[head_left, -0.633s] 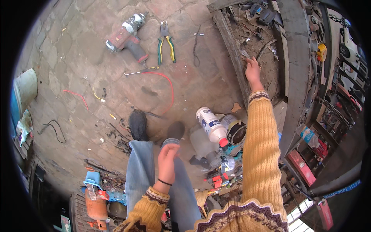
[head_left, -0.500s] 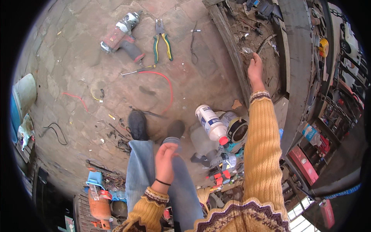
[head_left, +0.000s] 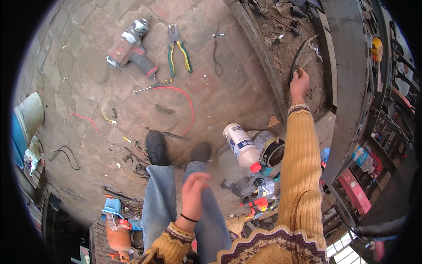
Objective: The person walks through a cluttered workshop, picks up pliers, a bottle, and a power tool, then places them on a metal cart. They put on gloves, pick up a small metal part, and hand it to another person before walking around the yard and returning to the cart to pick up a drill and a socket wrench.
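In the head view, the right hand (head_left: 300,86) is over a long frame (head_left: 259,48) with dirt (head_left: 281,53) in it. A thin, dark, bent hose (head_left: 300,52) lies on the dirt. Its near part is just by the fingers, and its far end runs up toward the frame's right edge. The grip of this hand is curled, thumb and fingers close together. One cannot tell if it has hold of the hose, of some small thing, or of nothing.

The hose looks light. It should bend, but it may be a bit stiff and spring back. It does not look easy to break. Dirt could make it slippery. The best place to take hold seems to be the middle of its bend, between the frame's two edges.

The left hand (head_left: 192,196) is over the blue jeans (head_left: 158,193), its grip half open, with nothing seen in it. On the floor (head_left: 237,97), past the frame's left edge, are pliers (head_left: 175,42) and a red and black power tool (head_left: 132,46)
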`<action>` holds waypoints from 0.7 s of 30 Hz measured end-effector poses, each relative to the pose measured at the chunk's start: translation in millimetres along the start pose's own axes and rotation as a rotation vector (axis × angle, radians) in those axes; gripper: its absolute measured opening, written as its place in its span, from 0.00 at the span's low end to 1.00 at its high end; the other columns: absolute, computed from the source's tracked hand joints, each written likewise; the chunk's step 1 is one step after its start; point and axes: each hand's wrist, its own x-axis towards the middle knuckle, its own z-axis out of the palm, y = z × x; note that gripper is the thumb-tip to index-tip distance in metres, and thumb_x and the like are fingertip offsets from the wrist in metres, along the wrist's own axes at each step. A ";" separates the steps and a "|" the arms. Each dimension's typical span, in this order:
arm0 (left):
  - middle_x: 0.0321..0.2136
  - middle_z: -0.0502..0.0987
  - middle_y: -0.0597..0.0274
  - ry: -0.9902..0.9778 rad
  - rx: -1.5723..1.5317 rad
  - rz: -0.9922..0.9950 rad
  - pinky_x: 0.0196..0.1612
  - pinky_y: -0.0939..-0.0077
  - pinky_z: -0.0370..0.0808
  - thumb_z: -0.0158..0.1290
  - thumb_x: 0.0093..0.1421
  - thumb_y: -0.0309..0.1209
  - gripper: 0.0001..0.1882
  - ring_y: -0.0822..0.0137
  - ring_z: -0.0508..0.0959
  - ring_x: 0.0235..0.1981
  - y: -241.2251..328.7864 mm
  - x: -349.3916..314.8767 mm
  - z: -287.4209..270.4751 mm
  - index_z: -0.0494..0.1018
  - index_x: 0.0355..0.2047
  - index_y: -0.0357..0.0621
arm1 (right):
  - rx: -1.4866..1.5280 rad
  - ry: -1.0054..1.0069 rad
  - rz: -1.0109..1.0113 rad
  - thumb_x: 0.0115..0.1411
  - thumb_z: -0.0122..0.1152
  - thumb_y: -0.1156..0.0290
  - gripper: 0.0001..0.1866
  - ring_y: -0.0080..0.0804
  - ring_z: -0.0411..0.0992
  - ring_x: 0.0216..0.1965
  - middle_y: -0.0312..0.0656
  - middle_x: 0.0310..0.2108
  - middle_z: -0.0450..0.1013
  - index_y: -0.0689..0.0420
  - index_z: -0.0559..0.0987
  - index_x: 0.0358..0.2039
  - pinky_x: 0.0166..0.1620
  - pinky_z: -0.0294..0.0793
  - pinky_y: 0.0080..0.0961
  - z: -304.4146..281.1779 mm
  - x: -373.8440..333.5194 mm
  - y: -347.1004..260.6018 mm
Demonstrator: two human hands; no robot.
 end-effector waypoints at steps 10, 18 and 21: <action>0.39 0.79 0.67 -0.007 0.003 -0.001 0.47 0.75 0.70 0.50 0.65 0.29 0.06 0.74 0.75 0.44 -2.4 1.9 -3.2 0.77 0.37 0.44 | 0.006 -0.040 -0.034 0.56 0.64 0.74 0.13 0.41 0.78 0.42 0.46 0.41 0.79 0.60 0.82 0.42 0.49 0.76 0.34 -8.2 -5.2 8.5; 0.39 0.78 0.70 -0.033 0.024 0.027 0.47 0.79 0.70 0.49 0.65 0.27 0.07 0.77 0.74 0.42 -2.4 -0.3 -7.4 0.77 0.39 0.43 | 0.121 0.142 0.316 0.52 0.67 0.73 0.11 0.33 0.79 0.32 0.43 0.34 0.80 0.62 0.82 0.37 0.41 0.77 0.28 -44.7 -39.2 -21.7; 0.39 0.79 0.67 -0.018 0.003 0.040 0.47 0.78 0.70 0.50 0.65 0.28 0.07 0.75 0.75 0.43 -0.6 -0.8 -7.8 0.77 0.38 0.43 | 0.449 0.149 0.260 0.57 0.65 0.74 0.10 0.25 0.76 0.32 0.37 0.32 0.77 0.62 0.81 0.39 0.38 0.77 0.21 -69.4 -62.4 -45.6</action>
